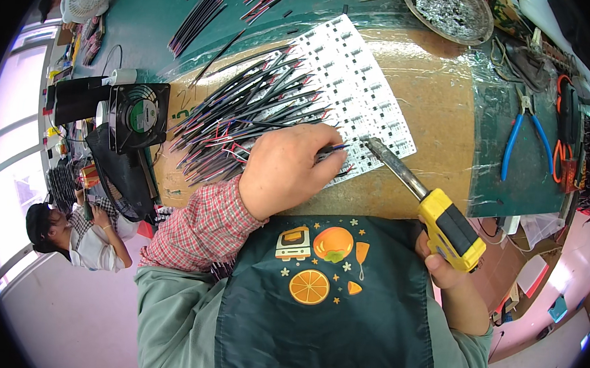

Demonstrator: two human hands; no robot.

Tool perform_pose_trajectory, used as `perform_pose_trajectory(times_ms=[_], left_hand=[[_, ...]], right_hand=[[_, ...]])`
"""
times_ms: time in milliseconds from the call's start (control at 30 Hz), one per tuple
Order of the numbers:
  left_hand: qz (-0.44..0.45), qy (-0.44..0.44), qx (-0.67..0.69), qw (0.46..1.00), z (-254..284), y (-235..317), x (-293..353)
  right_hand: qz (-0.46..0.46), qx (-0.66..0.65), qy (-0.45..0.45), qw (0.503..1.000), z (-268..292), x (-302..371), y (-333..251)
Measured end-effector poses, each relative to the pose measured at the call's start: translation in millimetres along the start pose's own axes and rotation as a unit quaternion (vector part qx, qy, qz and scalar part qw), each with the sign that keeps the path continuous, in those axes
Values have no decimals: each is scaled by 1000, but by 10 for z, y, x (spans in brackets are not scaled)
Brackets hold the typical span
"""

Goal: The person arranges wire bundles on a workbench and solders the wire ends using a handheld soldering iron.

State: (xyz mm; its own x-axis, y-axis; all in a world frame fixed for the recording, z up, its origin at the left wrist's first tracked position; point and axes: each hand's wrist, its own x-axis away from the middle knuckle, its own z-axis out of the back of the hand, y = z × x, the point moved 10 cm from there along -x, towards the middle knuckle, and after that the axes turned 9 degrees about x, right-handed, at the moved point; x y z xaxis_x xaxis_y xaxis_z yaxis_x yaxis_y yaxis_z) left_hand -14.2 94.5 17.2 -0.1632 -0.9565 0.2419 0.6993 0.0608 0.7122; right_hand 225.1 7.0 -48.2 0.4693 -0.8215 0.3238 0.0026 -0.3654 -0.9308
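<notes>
A white circuit board panel (377, 87) with rows of small black parts lies tilted on the work surface. Many black-sheathed cables (224, 117) with red and blue wire ends spread over its left side. My left hand (286, 163) is closed in a pinch over the board's lower part, with a thin cable (338, 147) showing at its fingertips. From the right, my right hand (443, 266) grips a yellow and black soldering iron (450, 229). The iron's tip reaches the board just right of the cable end; whether it touches cannot be made out.
A small black fan (137, 118) stands at the left. Cable bundles (197, 23) lie at the back, near a round pan of metal scraps (450, 14). Blue-handled pliers (524, 135) and orange-handled cutters (562, 127) lie right. Another person (86, 231) sits far left.
</notes>
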Motion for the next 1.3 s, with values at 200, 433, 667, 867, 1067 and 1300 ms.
perform_pose_trajectory(times_ms=[200, 433, 667, 867, 1067, 1300], left_hand=[[-89, 40, 88, 991, 101, 96, 141], [-267, 69, -55, 960, 236, 718, 400], [-174, 82, -3, 981, -30, 425, 343], [-151, 31, -74, 985, -250, 372, 293], [-136, 27, -82, 987, -289, 308, 281], [-134, 28, -82, 987, -287, 308, 275]], right_hand=[[4, 40, 11, 999, 74, 57, -19], [8, 51, 8, 999, 91, 96, -28], [15, 34, 13, 999, 82, 166, -40], [20, 109, -5, 994, 80, 205, -28], [19, 111, -12, 994, 53, 198, -9], [30, 132, -23, 990, 45, 222, 41]])
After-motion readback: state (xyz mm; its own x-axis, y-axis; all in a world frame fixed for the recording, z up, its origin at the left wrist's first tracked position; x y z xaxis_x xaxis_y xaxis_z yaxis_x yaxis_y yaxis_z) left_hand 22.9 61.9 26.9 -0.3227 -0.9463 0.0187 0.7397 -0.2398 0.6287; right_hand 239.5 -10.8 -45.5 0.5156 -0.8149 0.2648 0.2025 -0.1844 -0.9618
